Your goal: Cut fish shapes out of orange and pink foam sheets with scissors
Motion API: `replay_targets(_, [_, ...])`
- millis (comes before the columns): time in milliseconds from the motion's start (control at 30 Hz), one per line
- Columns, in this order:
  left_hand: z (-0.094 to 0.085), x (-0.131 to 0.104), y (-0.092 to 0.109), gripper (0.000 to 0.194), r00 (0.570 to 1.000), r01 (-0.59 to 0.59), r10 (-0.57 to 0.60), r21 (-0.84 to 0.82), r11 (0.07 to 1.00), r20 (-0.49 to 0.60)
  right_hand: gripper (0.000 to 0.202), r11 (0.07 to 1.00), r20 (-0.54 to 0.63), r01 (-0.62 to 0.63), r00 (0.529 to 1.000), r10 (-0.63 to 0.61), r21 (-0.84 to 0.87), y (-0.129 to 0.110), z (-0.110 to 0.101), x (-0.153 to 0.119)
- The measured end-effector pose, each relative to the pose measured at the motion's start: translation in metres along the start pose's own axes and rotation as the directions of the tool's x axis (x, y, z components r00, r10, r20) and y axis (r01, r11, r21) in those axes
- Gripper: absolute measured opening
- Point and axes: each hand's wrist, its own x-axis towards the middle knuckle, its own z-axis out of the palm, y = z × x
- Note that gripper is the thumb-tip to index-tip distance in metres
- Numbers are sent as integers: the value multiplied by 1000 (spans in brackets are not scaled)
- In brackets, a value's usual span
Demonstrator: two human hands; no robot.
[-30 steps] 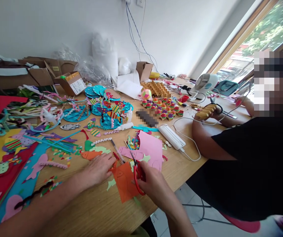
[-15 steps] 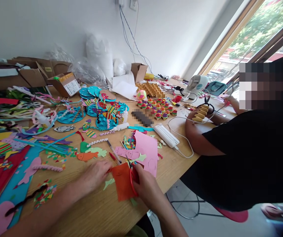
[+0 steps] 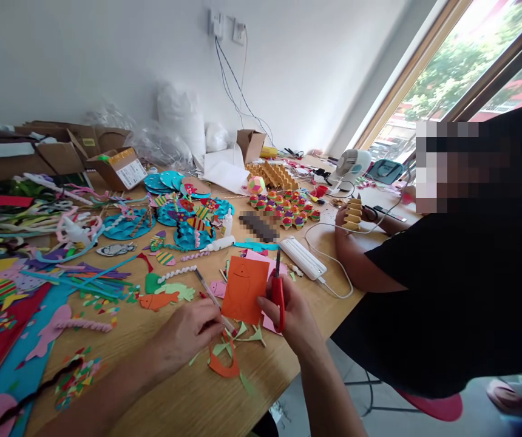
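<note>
My right hand [image 3: 291, 309] holds red-handled scissors [image 3: 278, 297], blades pointing up, and pinches the right edge of an orange sheet [image 3: 244, 289] with a fish outline drawn on it. Left of the sheet, my left hand [image 3: 195, 328] is closed, its fingertips by a pen [image 3: 209, 284]; what they hold, if anything, is hidden. Below the sheet lie a curved orange scrap [image 3: 225, 365] and green scraps [image 3: 257, 335]. Pink paper [image 3: 271, 323] shows behind the sheet. An orange paper fish [image 3: 158, 300] rests to the left.
Farther back are blue decorated plates [image 3: 131, 223], painted egg-carton pieces [image 3: 288, 209], a white power strip [image 3: 303, 258] with its cable, and a fan [image 3: 352, 167]. A person in black [image 3: 461, 291] sits at the right, holding a yellow carton piece [image 3: 352, 213]. Pipe cleaners and paper strips lie left.
The orange sheet has been raised and now stands by my right hand, with the scissors turned upward. My left hand has moved away from it. A curved orange scrap now shows on the table.
</note>
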Motion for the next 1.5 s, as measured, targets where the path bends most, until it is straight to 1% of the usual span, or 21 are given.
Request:
replay_targets(67, [-15, 1, -5, 18, 999, 42, -45, -118, 992, -18, 23, 997, 42, -3, 999, 0, 78, -7, 4, 5])
replay_targets(167, [-37, -2, -11, 29, 986, 112, -151, -398, 911, -69, 25, 987, 81, 1, 997, -14, 161, -14, 10, 10])
replay_targets(200, [-44, -3, -10, 30, 980, 112, -174, -444, 889, -101, 27, 983, 88, -1, 996, -15, 183, -16, 13, 12])
replay_targets(267, [-53, -5, -5, 36, 976, 74, -165, -493, 867, -143, 27, 976, 109, -13, 994, -11, 216, -19, 19, 15])
replay_targets(333, [-57, -5, 3, 46, 987, 20, -105, -556, 831, -121, 27, 975, 157, -21, 987, -14, 223, -22, 26, 19])
replay_targets(400, [-57, -4, 11, 47, 993, 9, -81, -653, 757, -81, 25, 979, 214, -15, 976, -29, 203, -25, 33, 22])
replay_targets(500, [-55, -1, 14, 39, 981, 31, -163, -735, 678, -109, 24, 985, 246, 25, 967, -67, 172, -32, 43, 28])
replay_targets(600, [-58, -3, 12, 33, 948, 6, -242, -748, 664, -207, 23, 984, 194, 52, 977, -85, 168, -38, 51, 30])
replay_targets(700, [-64, -8, 13, 28, 932, -19, -253, -732, 681, -261, 23, 980, 149, 31, 987, -62, 197, -43, 59, 29])
replay_targets(800, [-72, -13, 17, 26, 944, 13, -236, -688, 725, -231, 22, 972, 95, 47, 993, -70, 231, -50, 63, 31])
replay_targets(900, [-81, -17, 19, 25, 953, 93, -238, -567, 818, -188, 25, 968, 36, 122, 990, -133, 220, -57, 65, 41])
replay_targets(967, [-89, -19, 17, 23, 961, 119, -214, -437, 892, -175, 25, 972, 90, 161, 980, -178, 170, -63, 65, 50])
replay_targets(1033, [-98, -20, 14, 22, 972, 116, -178, -339, 933, -156, 25, 976, 218, 168, 956, -195, 139, -70, 67, 60])
replay_targets(1100, [-108, -21, 10, 22, 978, 86, -142, -326, 941, -153, 26, 976, 292, 154, 937, -193, 153, -77, 70, 66])
replay_targets(1133, [-112, -22, 8, 22, 976, 61, -129, -346, 936, -177, 26, 975, 295, 144, 936, -190, 171, -80, 73, 68])
replay_targets(1200, [-121, -23, 5, 22, 951, -19, -118, -435, 900, -286, 26, 964, 227, 135, 956, -188, 227, -84, 81, 70])
replay_targets(1233, [-124, -23, 4, 24, 923, -79, -125, -500, 862, -363, 26, 955, 169, 143, 967, -191, 261, -85, 87, 71])
replay_targets(1300, [-130, -23, 1, 28, 846, -213, -167, -608, 764, -506, 26, 921, 26, 181, 979, -202, 346, -85, 99, 74])
replay_targets(1367, [-133, -20, -1, 39, 778, -333, -189, -649, 683, -599, 26, 867, -117, 233, 972, -202, 440, -83, 112, 78])
replay_targets(1433, [-135, -16, -4, 52, 751, -403, -169, -646, 648, -638, 26, 820, -204, 269, 961, -189, 505, -82, 126, 84])
replay_targets(1500, [-134, -11, -6, 58, 745, -444, -139, -640, 627, -652, 27, 792, -250, 295, 950, -185, 534, -83, 139, 91])
